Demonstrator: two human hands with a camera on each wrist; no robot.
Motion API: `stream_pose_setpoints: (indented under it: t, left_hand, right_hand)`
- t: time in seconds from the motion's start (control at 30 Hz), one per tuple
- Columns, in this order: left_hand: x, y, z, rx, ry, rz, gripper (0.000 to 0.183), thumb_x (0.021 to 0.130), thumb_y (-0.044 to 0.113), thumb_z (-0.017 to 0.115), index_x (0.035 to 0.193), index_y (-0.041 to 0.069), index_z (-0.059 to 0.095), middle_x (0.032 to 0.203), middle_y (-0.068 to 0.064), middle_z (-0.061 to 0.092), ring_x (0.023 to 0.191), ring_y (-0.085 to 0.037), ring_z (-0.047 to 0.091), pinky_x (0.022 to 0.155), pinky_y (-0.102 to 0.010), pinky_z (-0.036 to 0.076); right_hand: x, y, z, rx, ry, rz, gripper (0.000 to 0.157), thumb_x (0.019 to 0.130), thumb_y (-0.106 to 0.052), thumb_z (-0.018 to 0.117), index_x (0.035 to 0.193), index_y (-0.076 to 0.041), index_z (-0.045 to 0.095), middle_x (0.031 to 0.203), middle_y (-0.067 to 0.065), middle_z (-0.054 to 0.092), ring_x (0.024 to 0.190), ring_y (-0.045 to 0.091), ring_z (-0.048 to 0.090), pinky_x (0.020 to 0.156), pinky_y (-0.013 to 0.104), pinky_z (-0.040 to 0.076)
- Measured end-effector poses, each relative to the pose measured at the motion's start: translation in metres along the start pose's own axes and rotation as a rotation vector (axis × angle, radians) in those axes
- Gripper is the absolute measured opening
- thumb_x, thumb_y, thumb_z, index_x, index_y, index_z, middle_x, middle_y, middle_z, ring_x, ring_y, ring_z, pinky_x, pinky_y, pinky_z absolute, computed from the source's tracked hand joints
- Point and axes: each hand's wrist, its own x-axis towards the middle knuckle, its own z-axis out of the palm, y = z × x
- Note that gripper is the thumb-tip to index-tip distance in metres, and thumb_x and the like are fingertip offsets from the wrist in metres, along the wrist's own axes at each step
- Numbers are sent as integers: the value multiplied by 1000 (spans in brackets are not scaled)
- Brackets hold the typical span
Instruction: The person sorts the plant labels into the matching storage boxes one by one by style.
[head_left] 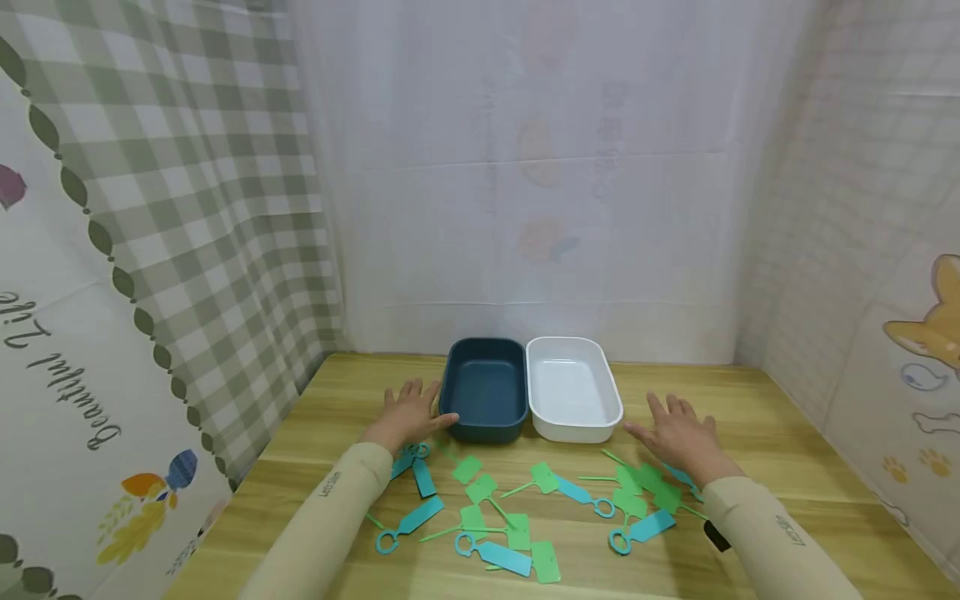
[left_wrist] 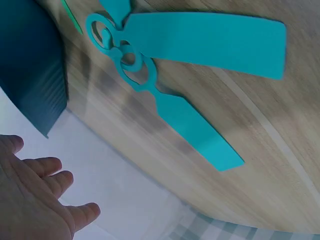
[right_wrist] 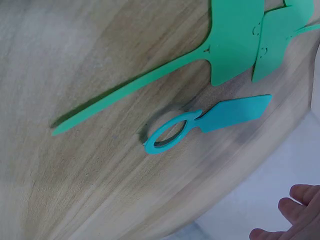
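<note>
My left hand (head_left: 408, 417) is spread beside a dark blue tray (head_left: 487, 433), its thumb overlapping the tray's near left corner. A white tray (head_left: 576, 432) stands right against the blue one. To its right, my right hand (head_left: 678, 437) hovers with fingers apart and nothing held. Blue ring-ended plant labels (head_left: 504, 557) and green T-shaped plant labels (head_left: 545, 562) lie scattered in front of the trays. Under the left wrist, several blue labels (left_wrist: 210, 42) overlap at their rings. Below the right wrist, a blue label (right_wrist: 235, 114) lies near a green label (right_wrist: 235, 45).
The wooden tabletop (head_left: 780, 433) ends at a white cloth (head_left: 645, 250) behind the trays. Green-checked cloth (head_left: 225, 183) hangs on the left, and a printed sheet (head_left: 862, 350) on the right. A small black object (head_left: 716, 536) shows by the right sleeve.
</note>
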Motion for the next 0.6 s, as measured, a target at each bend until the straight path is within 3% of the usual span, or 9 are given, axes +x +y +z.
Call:
stream_pose_setpoints:
  t: [0.6]
  left_hand:
    - [5, 9, 6, 23, -16, 13, 81, 97, 62, 48, 154, 7, 33, 159, -24, 23, 147, -41, 19, 112, -68, 13]
  right_hand:
    - [-3, 0, 4, -30, 17, -44, 85, 97, -62, 47, 144, 8, 41, 144, 41, 33, 130, 61, 31, 94, 82, 23]
